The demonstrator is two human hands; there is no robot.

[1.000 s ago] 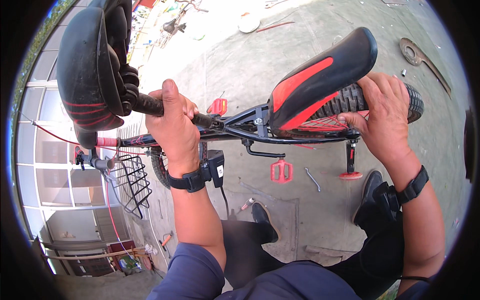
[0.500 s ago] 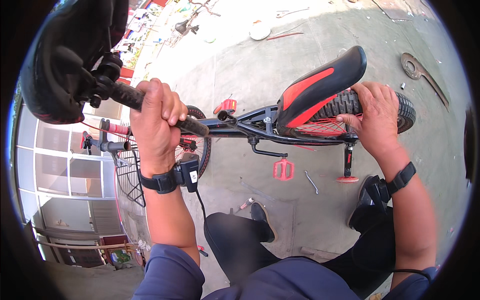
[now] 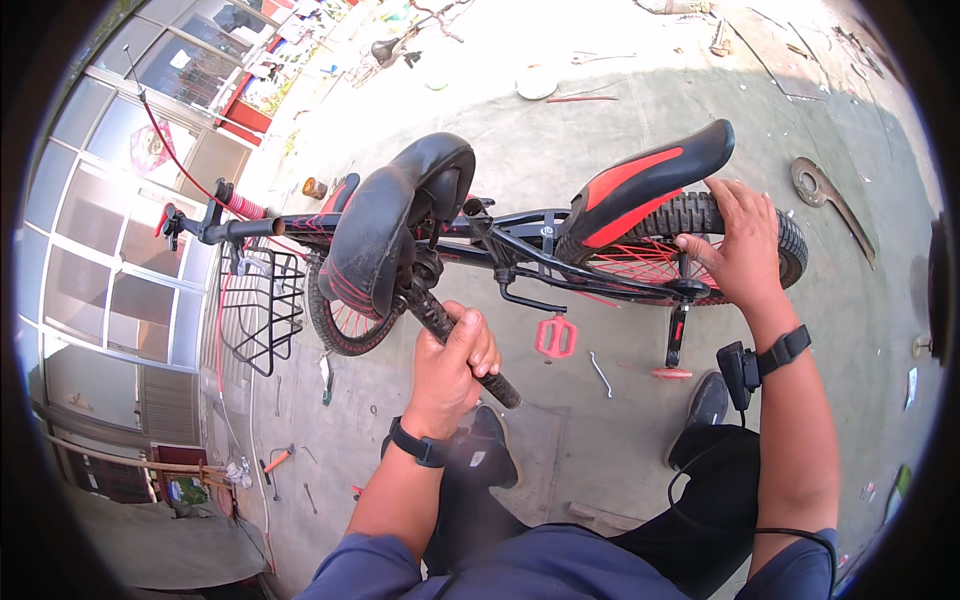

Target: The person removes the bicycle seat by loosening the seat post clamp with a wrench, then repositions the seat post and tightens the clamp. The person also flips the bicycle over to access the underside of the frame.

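1. While the left hand [image 3: 455, 362] is closed around the dark post [image 3: 437, 318] of the seat [image 3: 375, 235], the seat is tilted just left of centre, overlapping the bike frame [image 3: 490, 235].
2. Its cover is black and slightly shiny with thin red lines; the post looks scuffed, its free end pointing lower right.
3. Right of centre, the right hand [image 3: 745, 235] lies at the knobbly rear tyre [image 3: 792, 250], thumb spread from fingers; I cannot tell whether it grips.
4. At left, ground shows through a black wire basket [image 3: 262, 312] below the handlebar [image 3: 210, 232].
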